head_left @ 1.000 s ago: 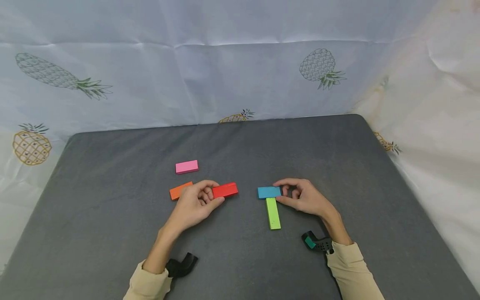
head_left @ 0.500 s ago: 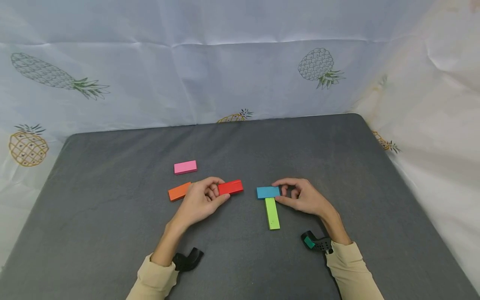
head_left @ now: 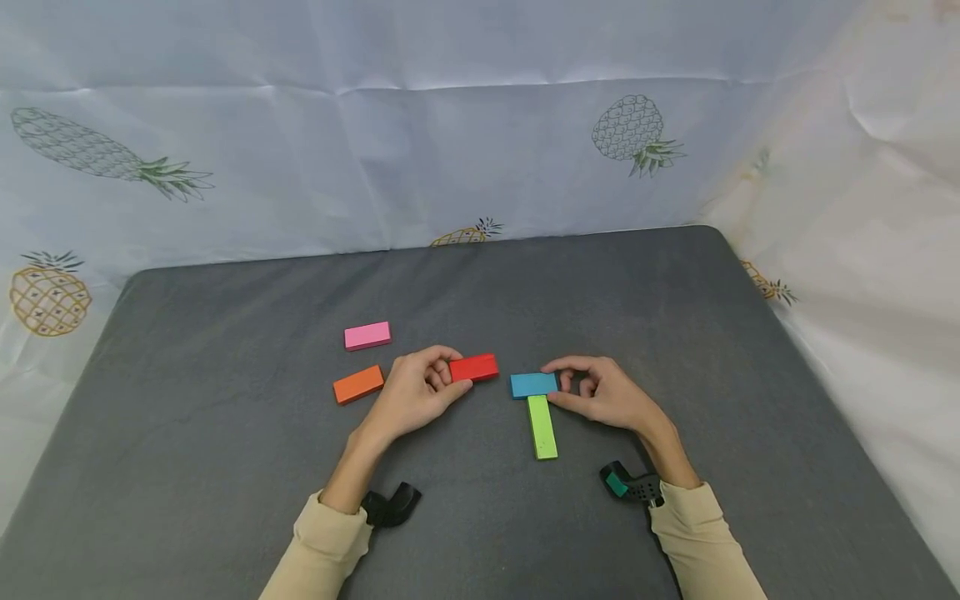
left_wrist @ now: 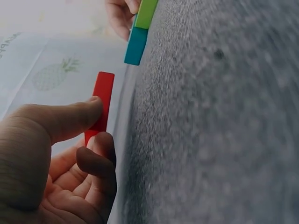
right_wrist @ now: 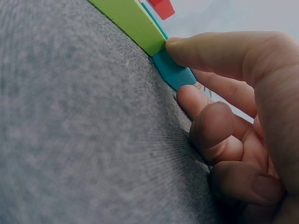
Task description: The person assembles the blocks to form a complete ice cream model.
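Note:
My left hand (head_left: pixel 420 390) pinches a red block (head_left: pixel 475 367) by its left end; in the left wrist view the red block (left_wrist: pixel 103 98) appears raised off the cloth. To its right, my right hand (head_left: pixel 611 393) pinches the right end of a blue block (head_left: pixel 532 384) lying on the table. A lime-green block (head_left: pixel 542 427) points toward me from the blue one's near side, the two touching in a T shape. The right wrist view shows my thumb and finger on the blue block (right_wrist: pixel 173 71), beside the green block (right_wrist: pixel 131 21).
An orange block (head_left: pixel 357 385) lies left of my left hand, and a pink block (head_left: pixel 367 336) sits farther back. Grey cloth covers the table (head_left: pixel 225 467). A pale curtain (head_left: pixel 465 158) with pineapple prints hangs along the back and right.
My left hand has moved right and slightly away from me with the red block, closer to the blue one. The orange block is now fully uncovered. My right hand stays on the blue block.

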Motion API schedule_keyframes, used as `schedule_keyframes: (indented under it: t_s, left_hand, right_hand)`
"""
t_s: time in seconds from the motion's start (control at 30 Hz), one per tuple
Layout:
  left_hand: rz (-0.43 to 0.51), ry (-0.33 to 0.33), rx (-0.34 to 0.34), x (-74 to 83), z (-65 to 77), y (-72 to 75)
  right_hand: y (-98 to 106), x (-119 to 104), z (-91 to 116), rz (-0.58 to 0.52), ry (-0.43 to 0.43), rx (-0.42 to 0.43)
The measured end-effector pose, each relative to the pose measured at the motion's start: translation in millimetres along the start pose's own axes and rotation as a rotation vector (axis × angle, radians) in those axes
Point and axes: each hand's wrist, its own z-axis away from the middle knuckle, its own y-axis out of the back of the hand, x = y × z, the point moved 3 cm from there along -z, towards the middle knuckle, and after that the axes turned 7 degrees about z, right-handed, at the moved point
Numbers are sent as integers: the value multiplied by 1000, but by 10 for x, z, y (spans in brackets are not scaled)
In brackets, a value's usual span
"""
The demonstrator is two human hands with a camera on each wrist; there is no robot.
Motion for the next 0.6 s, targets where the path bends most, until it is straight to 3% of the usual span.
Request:
schedule_keyframes:
  t_s: [0.23,0.6]
  left_hand:
    - [-16,2,-11,-38,-62,-38]
    - [-19,-13,-37,-41,-137,-100]
  right_hand:
    - [-2,25,-9,-9,49,18]
    - [-8,17,-6,-10,45,20]
